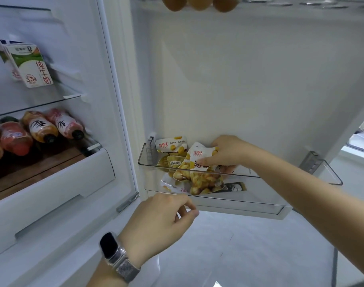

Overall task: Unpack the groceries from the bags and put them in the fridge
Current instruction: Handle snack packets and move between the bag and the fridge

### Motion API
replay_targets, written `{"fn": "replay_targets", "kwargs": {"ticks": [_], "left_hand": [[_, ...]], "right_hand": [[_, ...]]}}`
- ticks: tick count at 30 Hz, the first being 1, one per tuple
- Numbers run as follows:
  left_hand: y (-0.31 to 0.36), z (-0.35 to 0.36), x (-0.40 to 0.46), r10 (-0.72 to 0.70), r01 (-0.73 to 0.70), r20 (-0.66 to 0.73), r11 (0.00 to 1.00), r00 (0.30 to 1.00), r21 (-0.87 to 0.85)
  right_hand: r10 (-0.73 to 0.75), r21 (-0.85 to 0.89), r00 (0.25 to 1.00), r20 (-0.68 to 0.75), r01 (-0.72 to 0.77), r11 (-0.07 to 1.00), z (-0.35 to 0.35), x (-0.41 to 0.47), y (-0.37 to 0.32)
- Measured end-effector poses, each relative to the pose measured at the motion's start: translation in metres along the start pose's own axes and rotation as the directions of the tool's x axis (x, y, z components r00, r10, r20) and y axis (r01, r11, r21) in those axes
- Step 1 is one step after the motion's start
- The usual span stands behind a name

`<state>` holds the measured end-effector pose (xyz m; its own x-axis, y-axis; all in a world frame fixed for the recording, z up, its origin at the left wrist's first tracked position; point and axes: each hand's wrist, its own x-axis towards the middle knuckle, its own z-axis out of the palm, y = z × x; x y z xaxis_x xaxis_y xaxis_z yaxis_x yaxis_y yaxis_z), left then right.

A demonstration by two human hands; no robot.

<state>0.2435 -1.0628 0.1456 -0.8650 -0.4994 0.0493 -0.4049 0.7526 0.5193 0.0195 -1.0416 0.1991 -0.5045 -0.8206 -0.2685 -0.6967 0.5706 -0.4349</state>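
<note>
Now | right hand [228,151] pinches a snack pack [199,162] into the door bin [148,162], several packs already there | left hand [162,220] loosely curled, holding nothing | milk [29,65], bottles [42,129] shelved | bags out of view; remainder unknown

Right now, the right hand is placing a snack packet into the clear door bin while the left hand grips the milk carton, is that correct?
Not quite: the left hand holds nothing and hovers below the door bin; the milk carton stands untouched on a shelf. The right hand does hold a snack packet in the bin, as the head view shows.
</note>
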Motion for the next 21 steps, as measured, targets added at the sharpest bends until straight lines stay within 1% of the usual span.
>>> {"fn": "replay_targets", "kwargs": {"ticks": [3, 4, 6, 9, 10, 13, 15, 18, 19, 21], "left_hand": [[-0.002, 0.003, 0.0, -0.001, 0.001, 0.004, 1.0, 1.0, 0.012], [-0.003, 0.004, 0.0, 0.001, -0.001, 0.005, 1.0, 1.0, 0.01], [-0.003, 0.005, 0.0, 0.005, -0.005, 0.007, 1.0, 1.0, 0.0], [-0.003, 0.01, 0.002, 0.013, -0.012, 0.031, 1.0, 0.999, -0.025], [-0.003, 0.013, 0.003, 0.021, -0.019, 0.042, 0.999, 0.999, -0.03], [0.001, 0.025, 0.009, 0.052, -0.051, 0.089, 0.999, 0.995, -0.02], [0.005, 0.035, 0.016, 0.08, -0.079, 0.124, 0.997, 0.989, -0.007], [0.018, 0.055, 0.029, 0.129, -0.134, 0.177, 0.991, 0.976, 0.019], [0.024, 0.063, 0.034, 0.146, -0.156, 0.199, 0.987, 0.969, 0.035], [0.037, 0.079, 0.043, 0.184, -0.206, 0.237, 0.976, 0.954, 0.072]], "right_hand": [[-0.056, -0.165, 0.996, -0.069, 0.044, 0.985, 0.003, -0.002, 0.0], [-0.081, -0.191, 0.993, -0.088, 0.063, 0.98, 0.003, -0.003, 0.0], [-0.104, -0.175, 0.992, -0.076, 0.09, 0.981, 0.003, -0.006, 0.001], [-0.099, -0.242, 0.993, -0.06, 0.081, 0.967, 0.0, -0.013, 0.001], [-0.091, -0.228, 0.993, -0.073, 0.072, 0.971, -0.002, -0.016, 0.003], [-0.072, -0.077, 0.983, -0.17, 0.06, 0.995, -0.013, -0.033, 0.01], [-0.094, -0.051, 0.962, -0.256, 0.084, 0.995, -0.019, -0.05, 0.02], [-0.126, 0.017, 0.916, -0.381, 0.143, 0.99, -0.019, -0.08, 0.04], [-0.118, 0.043, 0.882, -0.457, 0.154, 0.987, -0.018, -0.091, 0.049], [-0.066, 0.089, 0.76, -0.647, 0.162, 0.983, -0.016, -0.113, 0.07]]}}
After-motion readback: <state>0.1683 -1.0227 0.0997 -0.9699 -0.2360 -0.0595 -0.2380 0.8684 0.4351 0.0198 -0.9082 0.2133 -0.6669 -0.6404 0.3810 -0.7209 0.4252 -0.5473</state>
